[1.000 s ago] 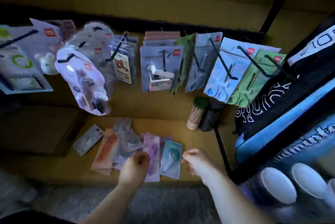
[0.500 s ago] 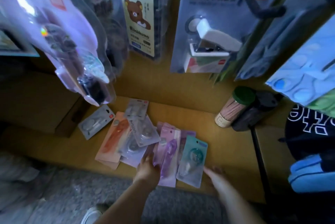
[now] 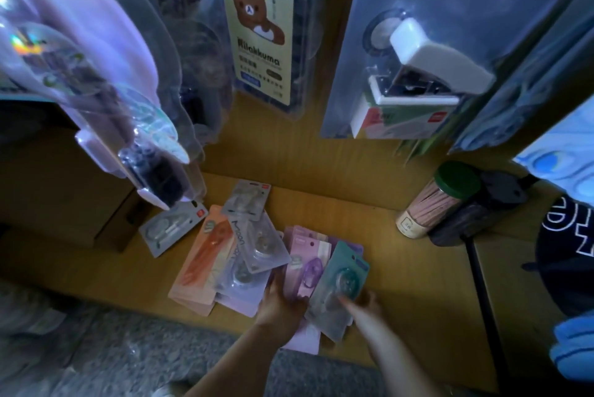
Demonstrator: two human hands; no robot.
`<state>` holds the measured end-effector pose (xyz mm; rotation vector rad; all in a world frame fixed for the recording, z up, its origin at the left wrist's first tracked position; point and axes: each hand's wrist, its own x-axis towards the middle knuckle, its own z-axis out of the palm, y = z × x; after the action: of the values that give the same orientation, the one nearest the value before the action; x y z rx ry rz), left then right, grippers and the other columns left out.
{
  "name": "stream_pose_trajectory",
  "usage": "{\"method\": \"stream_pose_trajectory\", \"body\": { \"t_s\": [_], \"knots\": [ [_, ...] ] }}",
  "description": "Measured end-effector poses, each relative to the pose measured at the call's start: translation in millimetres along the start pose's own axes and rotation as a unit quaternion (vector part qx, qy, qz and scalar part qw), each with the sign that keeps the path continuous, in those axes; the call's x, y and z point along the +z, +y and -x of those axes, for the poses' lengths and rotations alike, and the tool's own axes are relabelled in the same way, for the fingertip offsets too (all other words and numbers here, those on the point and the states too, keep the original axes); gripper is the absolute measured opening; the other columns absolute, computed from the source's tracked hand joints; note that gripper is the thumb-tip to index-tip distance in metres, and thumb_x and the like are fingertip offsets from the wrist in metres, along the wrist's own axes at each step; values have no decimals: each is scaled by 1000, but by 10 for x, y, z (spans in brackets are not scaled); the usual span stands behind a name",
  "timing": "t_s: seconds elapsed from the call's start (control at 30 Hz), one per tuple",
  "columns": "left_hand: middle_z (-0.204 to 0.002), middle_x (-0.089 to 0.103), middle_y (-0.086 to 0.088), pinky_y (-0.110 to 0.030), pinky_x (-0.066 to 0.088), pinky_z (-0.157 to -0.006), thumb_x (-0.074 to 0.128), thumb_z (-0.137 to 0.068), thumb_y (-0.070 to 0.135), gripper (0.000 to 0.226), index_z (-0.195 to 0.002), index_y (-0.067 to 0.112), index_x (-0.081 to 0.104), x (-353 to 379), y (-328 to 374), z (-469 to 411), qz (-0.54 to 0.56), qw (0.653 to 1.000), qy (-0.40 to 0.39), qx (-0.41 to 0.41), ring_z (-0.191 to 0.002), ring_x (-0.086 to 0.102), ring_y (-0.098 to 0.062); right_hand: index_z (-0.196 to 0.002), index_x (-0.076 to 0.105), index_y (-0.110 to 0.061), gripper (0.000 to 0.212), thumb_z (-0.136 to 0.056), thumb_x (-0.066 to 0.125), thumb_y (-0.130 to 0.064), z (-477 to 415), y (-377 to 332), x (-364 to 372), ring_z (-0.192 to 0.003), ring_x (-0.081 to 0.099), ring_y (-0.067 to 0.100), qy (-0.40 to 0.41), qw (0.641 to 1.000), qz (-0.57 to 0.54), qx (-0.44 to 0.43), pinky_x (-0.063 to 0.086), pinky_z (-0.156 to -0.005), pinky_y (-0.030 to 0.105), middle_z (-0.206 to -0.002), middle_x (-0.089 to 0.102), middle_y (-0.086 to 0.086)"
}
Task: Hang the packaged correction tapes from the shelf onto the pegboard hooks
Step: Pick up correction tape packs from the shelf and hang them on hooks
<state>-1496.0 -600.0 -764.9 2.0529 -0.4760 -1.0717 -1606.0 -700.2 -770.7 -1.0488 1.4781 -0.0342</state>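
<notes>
- A pale wooden shelf (image 3: pixel 401 284) fills the lower middle of the head view, with a loose spread of packaged correction tapes lying flat on it.
- The teal pack (image 3: pixel 348 271) lies furthest right in the spread. It is tilted, overlaps the purple pack (image 3: pixel 307 263) beside it, and its lower end reaches the shelf's front edge.
- The right hand (image 3: pixel 364 303) is blurred. One digit lies across the lower face of the teal pack and the other fingers show past the pack's right edge, so the hand is closed on it in a pinch.
- The left hand (image 3: pixel 279 300) rests on the lower left of the purple pack, thumb along the pack's left side. The fingers are hidden, so I cannot tell whether they curl round it.
- To the left, an orange pack (image 3: pixel 205 255) lies lengthwise and is partly covered by a clear pack (image 3: pixel 260 242).
- A grey pack (image 3: pixel 247 200) sits at the back of the spread.
- A white pack (image 3: pixel 170 228) lies apart on the far left.
- Above the shelf, close to the camera, hang a stapler pack (image 3: pixel 418 59), a bear card pack (image 3: pixel 257 27) and a lilac blister pack (image 3: pixel 96 75).
- At the back right of the shelf a toothpick jar (image 3: pixel 432 203) with a green lid leans, touching a dark jar (image 3: pixel 479 213) on its right.
</notes>
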Motion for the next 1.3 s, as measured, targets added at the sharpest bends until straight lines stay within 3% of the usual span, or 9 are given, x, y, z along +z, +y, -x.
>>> {"method": "stream_pose_trajectory", "body": {
  "t_s": [0.1,0.23,0.33,0.5,0.6,0.73,0.9,1.17,1.3],
  "knots": [
    [-143,41,-5,-28,36,-100,59,-64,30,87,-143,20,23,9,6,-18,7,1000,11,-16,-127,42,-27,-142,21,1,80,-79,68,-14,-2,-2,31,-133,38,36,9,1000,-18,-11,36,-104,40,-147,34,22],
    [-144,38,-10,-25,33,-100,69,-75,11,84,-144,14,21,48,-26,-32,20,999,28,-4,-131,37,-26,-130,42,7,49,-85,59,-3,33,-19,83,-122,50,35,-42,995,-85,24,40,-63,24,-137,47,24],
    [-139,42,-7,-18,33,-89,71,-73,8,85,-143,14,23,63,-55,-58,53,998,32,3,-128,41,-24,-126,46,4,42,-86,58,-4,21,-9,71,-88,56,27,-84,987,-133,39,39,-60,21,-128,54,17],
    [-121,51,0,-24,40,-87,83,-57,17,86,-130,14,38,92,-4,-51,145,989,32,-31,-111,51,-20,-104,61,0,19,-87,57,-7,55,21,50,-52,62,16,-97,983,-149,41,46,-40,11,-59,67,2],
    [-119,62,-13,-42,51,-91,82,-31,36,101,-122,7,48,101,-49,-110,175,984,26,-32,-105,61,-26,-91,62,-6,13,-90,53,-16,-5,35,19,-63,54,16,-95,983,-150,56,44,-54,17,-67,59,5],
    [-111,61,-3,-33,50,-85,85,-54,13,76,-120,14,47,142,73,-43,202,979,21,-24,-98,59,-21,-102,61,-5,17,-88,55,-11,50,-53,-140,-81,60,23,-109,975,-195,4,45,-80,30,-89,66,10],
    [-102,65,-10,-11,53,-56,78,-67,8,56,-115,1,52,249,262,43,256,967,-19,10,-80,63,-14,-104,61,-8,19,-88,51,-5,256,-151,-394,-73,67,22,-115,958,-252,-70,54,-69,30,-81,72,8],
    [-107,64,-17,-45,54,-82,73,-74,13,48,-117,5,52,69,518,427,293,956,-20,-1,-95,63,-34,-105,59,-17,23,-82,58,-17,828,-241,-798,-97,62,21,-116,952,-258,-113,46,-91,39,-103,66,5],
    [-98,64,-15,-40,53,-74,67,-80,12,41,-117,8,51,-108,612,704,294,955,-15,19,-86,61,-31,-96,59,-17,30,-67,66,-18,1270,-312,-883,-89,63,20,-182,942,-268,-94,49,-81,36,-94,68,6]
  ]
}}
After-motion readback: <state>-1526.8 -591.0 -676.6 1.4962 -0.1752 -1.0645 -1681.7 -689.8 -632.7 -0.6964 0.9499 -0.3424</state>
